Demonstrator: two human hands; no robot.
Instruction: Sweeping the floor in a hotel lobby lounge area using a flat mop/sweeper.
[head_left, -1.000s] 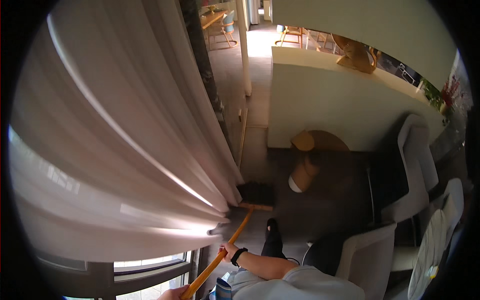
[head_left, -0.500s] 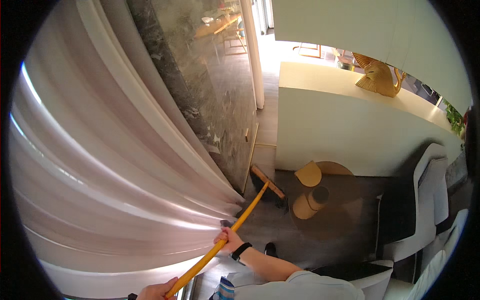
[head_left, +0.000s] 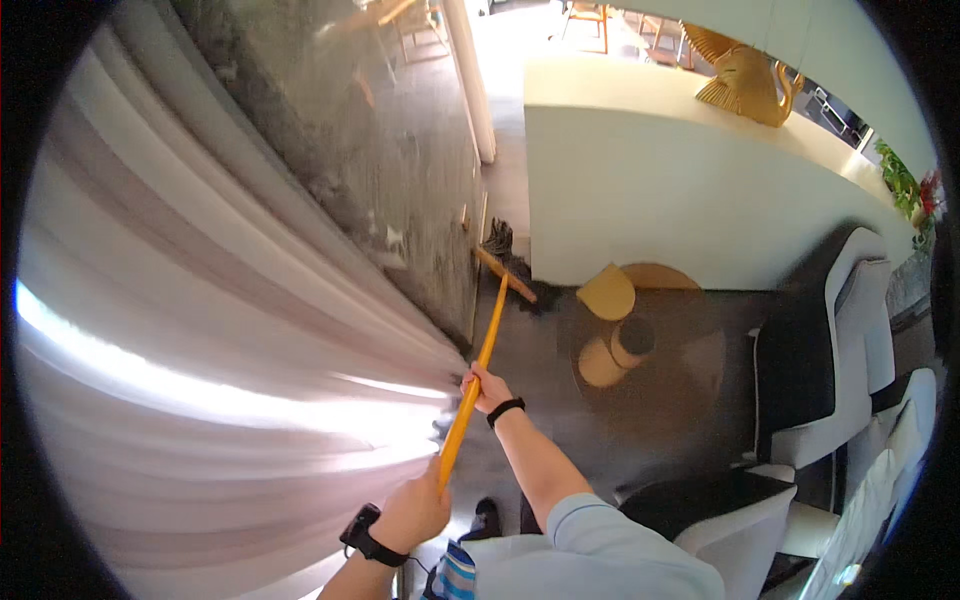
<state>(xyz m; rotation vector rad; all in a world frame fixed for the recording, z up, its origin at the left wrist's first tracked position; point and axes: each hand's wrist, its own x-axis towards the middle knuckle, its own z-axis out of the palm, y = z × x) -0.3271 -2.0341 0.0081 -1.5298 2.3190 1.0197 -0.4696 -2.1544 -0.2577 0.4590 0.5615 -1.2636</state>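
Observation:
Both my hands grip the long yellow handle of a broom [head_left: 462, 420]. Its wooden head [head_left: 507, 276] with dark bristles rests on the grey floor, at the gap between the marble-look panel and the low white wall. Closed round the upper end of the handle is my left hand [head_left: 415, 508]. Farther down the shaft my right hand [head_left: 486, 388] wraps it, close to the hem of the pale curtain [head_left: 250, 340]. The bristles spread out on both sides of the wooden block.
Right of the broom stands a round glass table [head_left: 650, 420] on a cylinder base. Grey and black armchairs [head_left: 800, 380] line the right. A golden swan figure [head_left: 745, 85] sits on the low white wall [head_left: 640, 190]. The marble-look panel [head_left: 390, 190] rises at the left.
The broom head has moved forward, away from me, into the gap by the wall. Both hands have gone forward with it, and the left hand and wrist now show fully.

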